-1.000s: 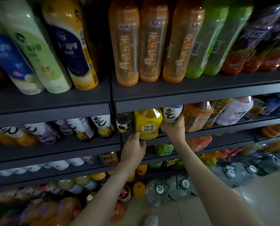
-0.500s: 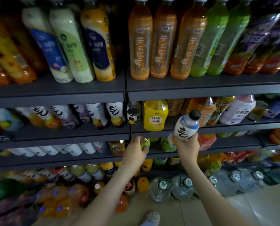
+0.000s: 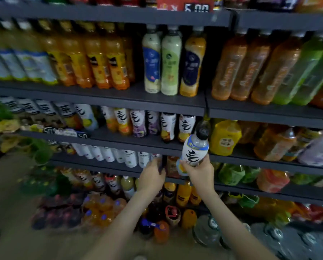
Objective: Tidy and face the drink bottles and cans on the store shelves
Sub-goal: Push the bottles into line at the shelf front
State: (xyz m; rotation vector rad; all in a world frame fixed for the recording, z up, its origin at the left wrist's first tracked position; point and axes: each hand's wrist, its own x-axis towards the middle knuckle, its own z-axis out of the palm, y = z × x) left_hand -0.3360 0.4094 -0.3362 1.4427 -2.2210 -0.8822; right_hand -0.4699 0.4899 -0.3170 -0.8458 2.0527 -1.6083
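Note:
My right hand grips a white-labelled bottle with a black cap and black script. It is held upright in front of the middle shelf's edge. Just left of it on that shelf stands a row of matching script-label bottles, and a yellow bottle stands to its right. One shelf lower, my left hand has its fingers curled on the front edge at the dark upright between two bays. That lower shelf holds white bottles.
Tall orange and green bottles fill the upper right shelf, and milky bottles stand left of them. A price tag hangs at the top. Shrink-wrapped packs and large water jugs sit on the floor below.
My right hand lifted the script-label bottle off the shelf beside the yellow bottle and carried it out and left. The view swung left. My left hand stayed at the lower shelf edge.

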